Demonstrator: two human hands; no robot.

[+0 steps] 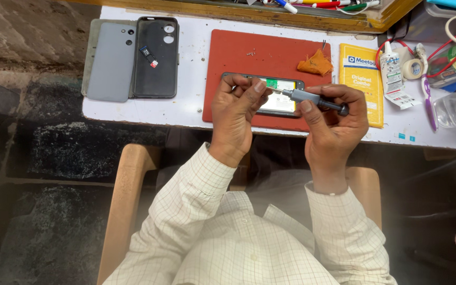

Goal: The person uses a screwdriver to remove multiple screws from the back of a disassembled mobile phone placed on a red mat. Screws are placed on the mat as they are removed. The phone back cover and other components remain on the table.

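Head view: our right hand (333, 119) grips the grey screwdriver (312, 98), left hand (236, 108) pinches its tip over the opened phone (278, 97); a slip could gouge the board.

Both hands are crowding the centre: the left hand (236, 113) and the right hand (333, 119), gripping a grey screwdriver (312, 98), are covering the opened phone (278, 95) on the red mat (238, 58). At twelve o'clock the mat is lying bare, with an orange cloth (315, 63) sitting at one o'clock. At ten o'clock, a phone back cover (113, 60) and black case (155, 57) are blocking the white table (193, 79). At three o'clock, a yellow packet (362, 84), glue bottle (391, 71), tape roll (411, 68) and purple toothbrush (429, 100) are cluttering the way.
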